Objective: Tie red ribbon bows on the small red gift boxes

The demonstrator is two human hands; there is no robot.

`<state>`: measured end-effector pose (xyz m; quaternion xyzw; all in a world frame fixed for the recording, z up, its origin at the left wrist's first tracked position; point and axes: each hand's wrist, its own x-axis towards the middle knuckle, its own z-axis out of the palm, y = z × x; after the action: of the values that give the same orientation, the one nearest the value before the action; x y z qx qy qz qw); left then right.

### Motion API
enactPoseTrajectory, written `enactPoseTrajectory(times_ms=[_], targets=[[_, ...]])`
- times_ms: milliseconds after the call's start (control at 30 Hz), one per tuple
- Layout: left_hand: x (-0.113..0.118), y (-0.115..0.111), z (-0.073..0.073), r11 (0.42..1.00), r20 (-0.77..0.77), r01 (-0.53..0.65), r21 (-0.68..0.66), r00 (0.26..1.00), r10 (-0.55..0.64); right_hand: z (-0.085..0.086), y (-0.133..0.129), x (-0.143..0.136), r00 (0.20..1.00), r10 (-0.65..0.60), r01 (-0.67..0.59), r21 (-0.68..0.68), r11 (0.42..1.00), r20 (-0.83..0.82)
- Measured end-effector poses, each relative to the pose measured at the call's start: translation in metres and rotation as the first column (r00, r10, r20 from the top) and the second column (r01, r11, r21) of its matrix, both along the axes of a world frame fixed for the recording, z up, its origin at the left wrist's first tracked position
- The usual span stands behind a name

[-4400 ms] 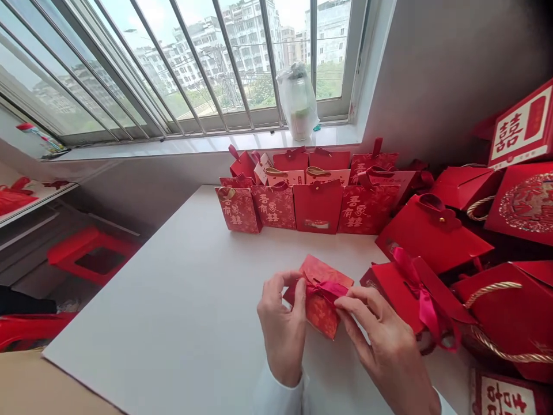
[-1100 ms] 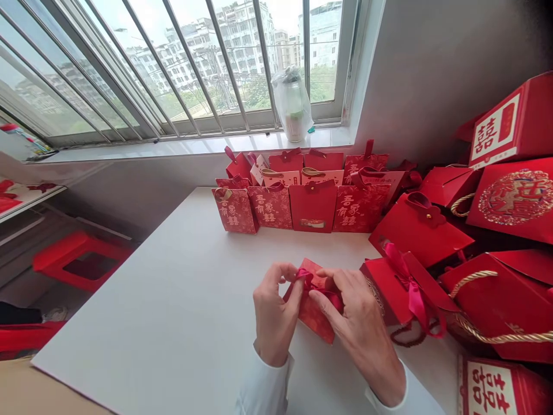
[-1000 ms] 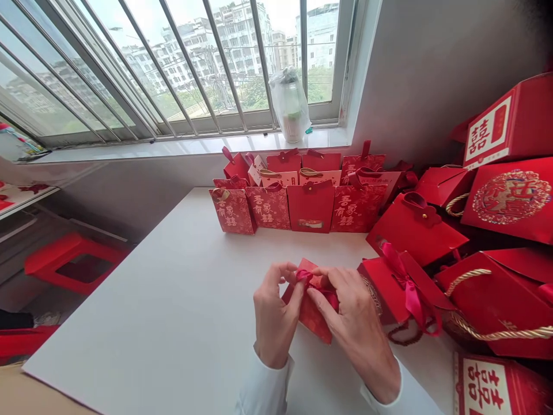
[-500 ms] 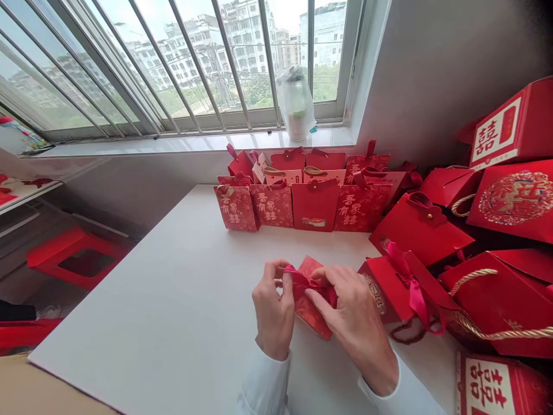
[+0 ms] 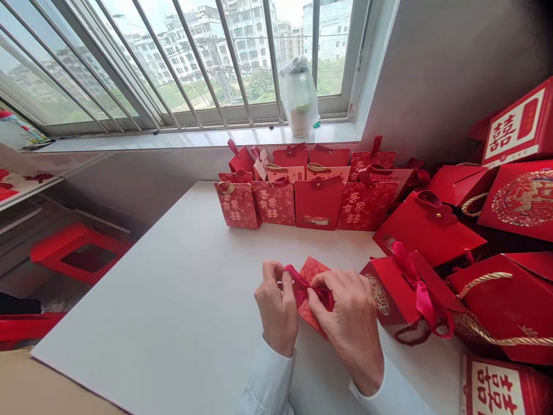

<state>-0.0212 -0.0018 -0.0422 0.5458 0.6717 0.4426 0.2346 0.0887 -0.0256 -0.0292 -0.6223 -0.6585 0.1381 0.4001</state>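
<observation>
A small red patterned gift box [image 5: 315, 264] stands on the white table in front of me, with a dark pink ribbon [image 5: 297, 275] across its top. My left hand [image 5: 277, 305] pinches a loop of that ribbon between thumb and fingertips at the box's left side. My right hand [image 5: 346, 314] is closed on the ribbon near its middle, thumb and forefinger together. Part of the box's front and right side is hidden behind my right hand. Whether the ribbon is knotted there I cannot tell.
Rows of red gift boxes [image 5: 318, 203] stand at the table's back edge. Larger red boxes [image 5: 425, 225] with ribbons and gold rope handles crowd the right side. A bagged jar [image 5: 301, 104] is on the window sill. The white table [image 5: 164, 300] extends left; a red stool [image 5: 78, 248] is beyond it.
My right fingers have drawn closer together on the ribbon, and that hand has shifted slightly. My left hand keeps its pinch. The whole view has moved a little.
</observation>
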Motion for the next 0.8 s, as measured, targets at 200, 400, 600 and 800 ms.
enactPoseTrajectory(times_ms=[200, 400, 600, 800], targets=[[-0.011, 0.002, 0.007, 0.972, -0.001, 0.225, 0.074, 0.974, -0.226, -0.001, -0.003, 0.005, 0.999, 0.050, -0.050, -0.027, 0.998, 0.005], [-0.009, 0.005, 0.006, 0.979, -0.057, 0.170, 0.113, 0.985, -0.165, 0.001, -0.006, 0.008, 0.997, 0.075, -0.074, -0.012, 0.997, 0.007], [-0.005, 0.009, 0.003, 0.993, 0.139, 0.114, -0.031, 0.984, -0.109, -0.002, -0.007, 0.008, 0.992, 0.112, -0.115, 0.054, 0.992, 0.052], [-0.005, 0.008, 0.004, 0.986, 0.152, 0.166, 0.004, 0.974, -0.165, -0.003, -0.010, 0.012, 0.993, 0.121, -0.120, 0.059, 0.991, -0.005]])
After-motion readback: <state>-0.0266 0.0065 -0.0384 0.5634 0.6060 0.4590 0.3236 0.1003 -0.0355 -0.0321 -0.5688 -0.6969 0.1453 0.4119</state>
